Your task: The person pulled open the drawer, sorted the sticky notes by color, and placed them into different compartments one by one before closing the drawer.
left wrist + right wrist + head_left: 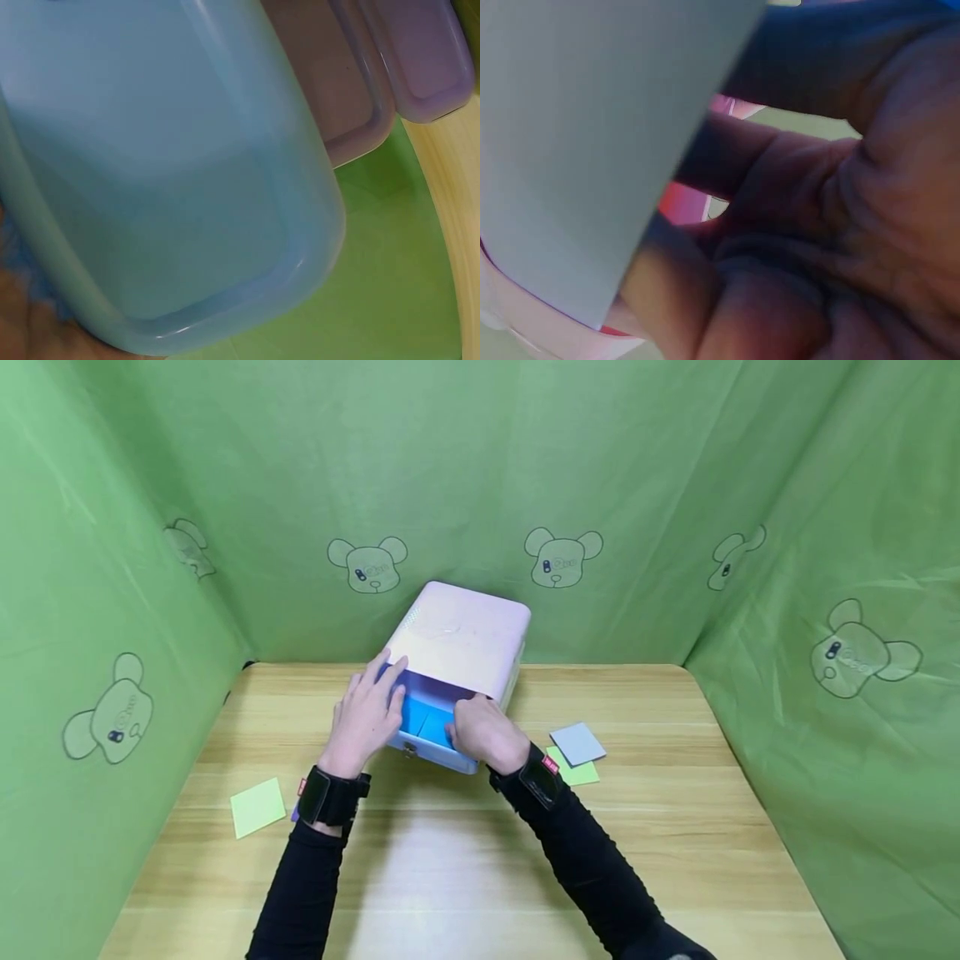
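Note:
A small drawer cabinet (461, 631) with a pale pink top stands near the back curtain. Its upper light blue drawer (438, 753) is pulled out, and flat bright blue pieces (420, 710) lie inside. My left hand (362, 718) rests at the cabinet's left front edge with its fingers extended. Over the drawer's right side, my right hand (483, 727) is curled, its fingertips hidden from above. In the right wrist view, a pale grey sheet (592, 135) covers the fingertips, which appear to grip its edge. The left wrist view shows the blue drawer front (172, 150) close up.
Right of the cabinet, a grey square note (578, 744) overlaps a yellow-green note (581, 772). Another yellow-green note (257, 807) lies at left on the wooden table (675, 827), and a purple edge (295, 815) peeks from beside my left wrist. Green curtains (465, 460) enclose the table.

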Motion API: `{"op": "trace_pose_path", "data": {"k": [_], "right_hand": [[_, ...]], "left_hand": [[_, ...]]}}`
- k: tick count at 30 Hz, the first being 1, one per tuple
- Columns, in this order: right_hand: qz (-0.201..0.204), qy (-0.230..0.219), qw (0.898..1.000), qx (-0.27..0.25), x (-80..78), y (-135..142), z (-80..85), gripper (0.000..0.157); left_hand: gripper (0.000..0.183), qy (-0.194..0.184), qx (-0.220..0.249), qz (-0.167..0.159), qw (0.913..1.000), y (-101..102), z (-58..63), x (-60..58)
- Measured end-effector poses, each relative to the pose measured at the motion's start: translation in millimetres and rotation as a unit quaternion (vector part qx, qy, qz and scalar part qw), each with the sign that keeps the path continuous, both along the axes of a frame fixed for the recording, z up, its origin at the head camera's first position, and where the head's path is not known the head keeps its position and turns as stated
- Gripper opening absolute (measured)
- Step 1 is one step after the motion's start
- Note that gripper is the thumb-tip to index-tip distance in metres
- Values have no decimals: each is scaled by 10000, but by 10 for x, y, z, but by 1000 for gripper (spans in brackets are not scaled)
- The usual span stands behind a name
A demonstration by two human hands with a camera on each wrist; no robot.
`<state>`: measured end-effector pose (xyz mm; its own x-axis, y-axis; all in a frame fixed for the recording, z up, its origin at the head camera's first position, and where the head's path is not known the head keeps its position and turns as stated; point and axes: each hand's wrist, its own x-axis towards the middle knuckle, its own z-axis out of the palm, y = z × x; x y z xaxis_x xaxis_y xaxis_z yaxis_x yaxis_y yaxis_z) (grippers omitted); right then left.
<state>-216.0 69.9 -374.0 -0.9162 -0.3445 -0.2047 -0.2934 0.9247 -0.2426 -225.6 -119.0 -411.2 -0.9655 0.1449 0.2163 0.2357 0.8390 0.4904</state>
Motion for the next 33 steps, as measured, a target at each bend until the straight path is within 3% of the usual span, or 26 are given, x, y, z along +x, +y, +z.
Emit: {"op": "trace_pose_path", "data": {"k": [9, 15, 24, 33], "right_hand": [[-236, 16, 9997, 70, -10, -30, -17, 36], [-167, -8, 9997, -163, -25, -17, -30, 38], [256, 213, 9986, -407, -56, 0, -54, 34], [289, 249, 9978, -545, -56, 21, -72, 29]], "left_hand": [[49, 43, -10, 3, 10000, 20, -23, -3], [49, 67, 10, 23, 10000, 11, -23, -1], [49, 98, -60, 49, 9999, 1, -24, -17], [50, -19, -75, 73, 9999, 3, -14, -16]]}}
